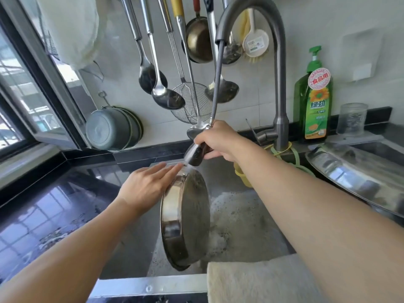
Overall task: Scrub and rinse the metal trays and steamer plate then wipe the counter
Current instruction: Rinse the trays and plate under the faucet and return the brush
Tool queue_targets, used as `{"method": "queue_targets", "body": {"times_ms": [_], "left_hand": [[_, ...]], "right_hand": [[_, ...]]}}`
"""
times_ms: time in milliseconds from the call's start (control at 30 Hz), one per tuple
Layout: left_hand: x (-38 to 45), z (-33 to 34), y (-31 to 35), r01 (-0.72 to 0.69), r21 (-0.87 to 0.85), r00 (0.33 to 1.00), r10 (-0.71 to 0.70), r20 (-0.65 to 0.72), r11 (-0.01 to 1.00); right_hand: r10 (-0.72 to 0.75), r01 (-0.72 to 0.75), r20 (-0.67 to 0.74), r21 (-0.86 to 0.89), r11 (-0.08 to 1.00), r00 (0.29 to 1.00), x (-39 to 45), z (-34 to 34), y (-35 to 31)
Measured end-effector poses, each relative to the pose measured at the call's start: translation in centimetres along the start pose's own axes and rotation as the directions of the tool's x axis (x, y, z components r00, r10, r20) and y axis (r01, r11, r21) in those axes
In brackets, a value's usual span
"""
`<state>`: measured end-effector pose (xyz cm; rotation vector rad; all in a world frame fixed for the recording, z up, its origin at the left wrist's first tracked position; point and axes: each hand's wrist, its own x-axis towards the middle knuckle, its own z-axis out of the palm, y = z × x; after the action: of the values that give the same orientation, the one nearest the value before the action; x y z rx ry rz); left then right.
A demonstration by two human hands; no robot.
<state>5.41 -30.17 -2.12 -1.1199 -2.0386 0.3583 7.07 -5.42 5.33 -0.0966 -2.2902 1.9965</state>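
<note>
- Round shallow stainless-steel tray: stands on edge over the foamy steel sink, underside facing right, its top rim just under the sprayer.
- Your left hand: fingers straight and together, flat against the tray's upper rim and side wall; nothing clasped.
- Your right hand: fingers wrapped around the dark pull-out spray head, which points water at the tray's top edge; its grey hose runs up into the curved steel tap.
- Green dish-soap pump bottle: on the back ledge right of the tap; round red sticker reads "食品用", label reads "绿劲".
- Large steel plate: leans at the right of the sink.
- Beige cloth: draped over the sink's front edge.
</note>
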Motion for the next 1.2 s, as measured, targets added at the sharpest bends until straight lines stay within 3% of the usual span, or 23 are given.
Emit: {"method": "queue_targets", "body": {"times_ms": [100, 267, 400, 533, 767, 967, 1200], "left_hand": [[0.5, 0.0, 0.2, 0.076, -0.008, 0.996, -0.076, 0.045, 0.997], [1.5, 0.5, 0.5, 0.127, -0.035, 0.963, -0.114, 0.245, 0.991], [2.5, -0.3, 1.1, 0.182, 0.000, 0.937, -0.173, 0.305, 0.983], [3.7, -0.7, 1.1, 0.390, -0.011, 0.875, -0.367, 0.315, 0.921], [4.3, -0.9, 0.6, 0.575, -0.080, 0.787, -0.525, 0.323, 0.814], [4.4, -0.6, 1.2, 0.622, -0.095, 0.757, -0.565, 0.328, 0.778], [4.7, -1.1, 2.0, 0.525, -0.116, 0.805, -0.449, 0.388, 0.843]], "right_hand": [[0.010, -0.011, 0.099, 0.011, 1.000, 0.995, -0.7, -0.1, -0.4], [0.037, -0.034, 0.248, -0.016, 0.999, 0.968, -2.5, -1.0, -1.1], [0.064, -0.041, 0.234, -0.103, 0.994, 0.970, -3.4, -2.3, -1.2], [0.088, -0.046, 0.215, -0.189, 0.981, 0.973, -4.4, -4.1, -1.0], [0.117, -0.048, 0.197, -0.325, 0.944, 0.973, -5.9, -6.8, -1.5], [0.082, -0.029, 0.261, -0.199, 0.980, 0.962, -6.3, -4.5, -1.7], [-0.030, 0.031, 0.034, -0.037, 0.999, 0.999, -2.6, 0.3, -0.3]]}}
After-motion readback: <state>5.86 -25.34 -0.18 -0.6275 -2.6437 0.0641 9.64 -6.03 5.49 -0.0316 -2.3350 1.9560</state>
